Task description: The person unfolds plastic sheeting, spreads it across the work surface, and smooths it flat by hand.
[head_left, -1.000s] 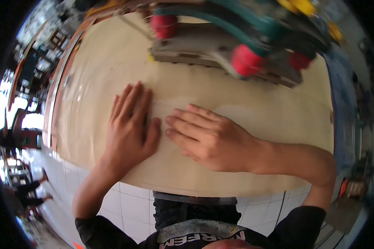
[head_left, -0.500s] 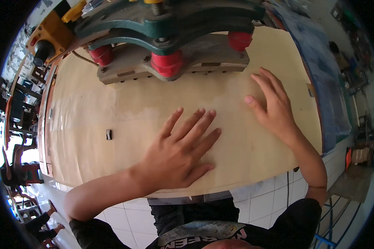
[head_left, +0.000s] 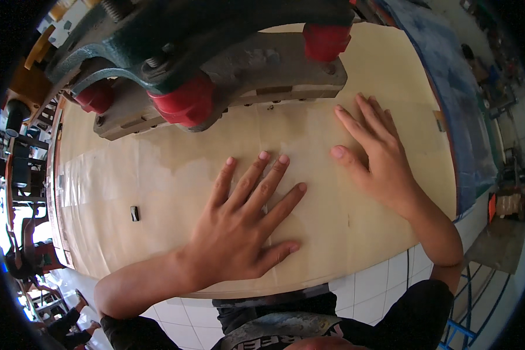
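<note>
My left hand (head_left: 236, 219) lies palm down on a pale, creased sheet (head_left: 122, 175) spread over the table, its fingers spread. To its right, my right hand (head_left: 379, 157) is also open, thumb apart from the fingers, over the sheet near the right end of a grey metal plate (head_left: 274, 64). Neither hand holds anything. The plate hangs beneath the dark green arm (head_left: 239, 20) of a machine, joined by red, cup-like mounts (head_left: 184, 100). A faint shiny patch shows on the sheet beyond my left fingertips.
A small black piece (head_left: 135, 213) lies on the sheet left of my left hand. Bluish plastic sheeting (head_left: 443, 87) runs along the table's right side. At the far left stands a dark knob (head_left: 17, 111) on a yellow-brown housing. People sit in the left background.
The view has shifted and tilted, so the machine looks larger and lower at the left. In the picture, both hands sit slightly farther left; they stay open and flat.
</note>
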A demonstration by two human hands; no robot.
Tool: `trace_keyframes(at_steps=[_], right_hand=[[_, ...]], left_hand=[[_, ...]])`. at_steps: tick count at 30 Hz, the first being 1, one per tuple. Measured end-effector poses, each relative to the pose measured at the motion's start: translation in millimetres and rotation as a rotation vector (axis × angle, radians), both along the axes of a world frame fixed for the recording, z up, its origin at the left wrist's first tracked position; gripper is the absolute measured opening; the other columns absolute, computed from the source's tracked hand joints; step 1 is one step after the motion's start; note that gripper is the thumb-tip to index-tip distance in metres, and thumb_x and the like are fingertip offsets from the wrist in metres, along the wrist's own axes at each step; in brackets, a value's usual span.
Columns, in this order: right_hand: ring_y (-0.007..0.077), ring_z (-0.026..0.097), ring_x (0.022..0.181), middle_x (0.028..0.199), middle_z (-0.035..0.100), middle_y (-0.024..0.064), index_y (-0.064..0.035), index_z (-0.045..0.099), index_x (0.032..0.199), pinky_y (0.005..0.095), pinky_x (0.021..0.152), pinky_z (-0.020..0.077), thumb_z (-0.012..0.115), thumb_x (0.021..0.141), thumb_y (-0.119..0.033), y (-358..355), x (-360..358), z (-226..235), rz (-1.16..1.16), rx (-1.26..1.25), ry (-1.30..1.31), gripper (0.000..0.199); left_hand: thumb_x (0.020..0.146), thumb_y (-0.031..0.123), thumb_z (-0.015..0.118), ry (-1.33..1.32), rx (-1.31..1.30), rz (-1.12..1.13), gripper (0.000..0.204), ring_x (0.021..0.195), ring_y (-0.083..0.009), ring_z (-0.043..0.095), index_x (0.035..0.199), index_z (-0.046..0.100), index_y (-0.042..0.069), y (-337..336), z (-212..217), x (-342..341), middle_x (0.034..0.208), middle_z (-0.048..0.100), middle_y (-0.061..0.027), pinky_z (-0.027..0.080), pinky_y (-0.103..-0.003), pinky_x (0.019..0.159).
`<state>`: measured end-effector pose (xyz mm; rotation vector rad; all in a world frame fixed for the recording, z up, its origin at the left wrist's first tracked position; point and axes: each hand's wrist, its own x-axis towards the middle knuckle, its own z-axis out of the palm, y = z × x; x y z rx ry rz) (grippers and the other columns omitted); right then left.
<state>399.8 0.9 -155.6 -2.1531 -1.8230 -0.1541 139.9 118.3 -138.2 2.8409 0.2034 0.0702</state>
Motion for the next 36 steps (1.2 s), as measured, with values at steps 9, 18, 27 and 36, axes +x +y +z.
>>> trace_keyframes(at_steps=[9, 18, 27, 36], right_hand=[[0.0531, 0.037, 0.137, 0.148, 0.038, 0.0342, -0.0099, 0.053, 0.142, 0.0619, 0.114, 0.0259, 0.062, 0.093, -0.043, 0.8, -0.7, -0.8, -0.002, 0.011, 0.004, 0.059], [0.0533, 0.036, 0.138, 0.148, 0.038, 0.0348, -0.008, 0.053, 0.141, 0.0611, 0.114, 0.026, 0.06, 0.094, -0.044, -0.2, -2.0, -0.3, -0.015, 0.005, 0.006, 0.06], [0.0523, 0.034, 0.14, 0.15, 0.036, 0.0348, -0.0076, 0.053, 0.142, 0.0603, 0.116, 0.0237, 0.059, 0.095, -0.044, -0.8, -2.1, 0.8, -0.022, -0.008, 0.024, 0.06], [0.0524, 0.033, 0.14, 0.15, 0.036, 0.0349, -0.0066, 0.051, 0.143, 0.0609, 0.116, 0.0231, 0.058, 0.095, -0.044, 0.8, -2.8, 1.0, -0.024, -0.022, 0.02, 0.061]], left_hand=[[0.093, 0.058, 0.054, 0.001, -0.001, 0.004, 0.073, 0.15, -0.0401, 0.021, 0.151, 0.042, 0.016, 0.1, -0.8, -2.5, 0.161, 0.024, -0.0233, 0.008, -0.059, 0.12], [0.093, 0.058, 0.053, -0.012, 0.003, 0.002, 0.073, 0.15, -0.0409, 0.02, 0.151, 0.042, 0.016, -0.6, -2.5, -2.9, 0.161, 0.024, -0.0238, 0.008, -0.059, 0.12], [0.093, 0.058, 0.053, -0.024, 0.015, -0.003, 0.074, 0.15, -0.0409, 0.02, 0.152, 0.041, 0.015, -1.1, -4.1, -4.0, 0.161, 0.024, -0.0236, 0.007, -0.059, 0.12], [0.093, 0.058, 0.052, -0.016, 0.015, 0.001, 0.074, 0.151, -0.0404, 0.019, 0.152, 0.04, 0.015, -1.3, -3.5, -4.8, 0.161, 0.023, -0.0238, 0.006, -0.059, 0.121]])
